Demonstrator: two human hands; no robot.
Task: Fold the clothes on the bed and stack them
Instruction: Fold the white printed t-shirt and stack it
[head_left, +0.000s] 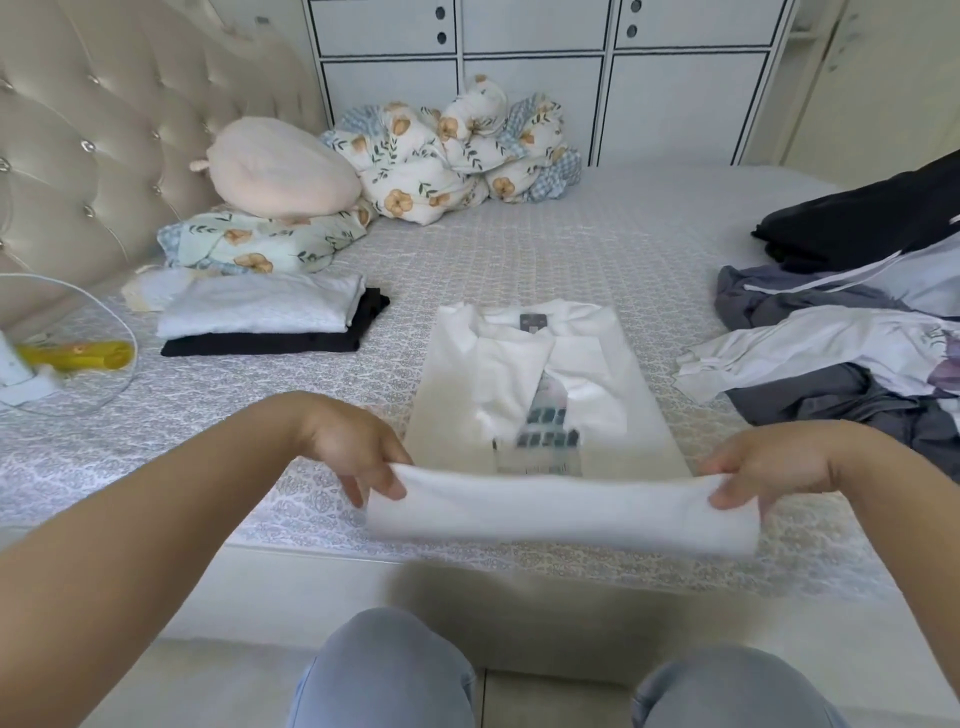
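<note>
hem of white shirt (561, 512) motion-blurred, print unreadable | fingertips of left hand (358, 452) & right hand (763, 467) partly hidden behind hem | unfolded clothes pile (852, 332) cut by right edge | yellow item (78, 356) at bed's (597, 249) left edge unclear

Both arms outstretched, left hand (358, 449) and right hand (769, 465) each pinching cloth.

No text can be read. The shirt (545, 374) bears a dark neck label and a blurred printed graphic; the yellow tube (78, 354) has markings too small to tell.
</note>
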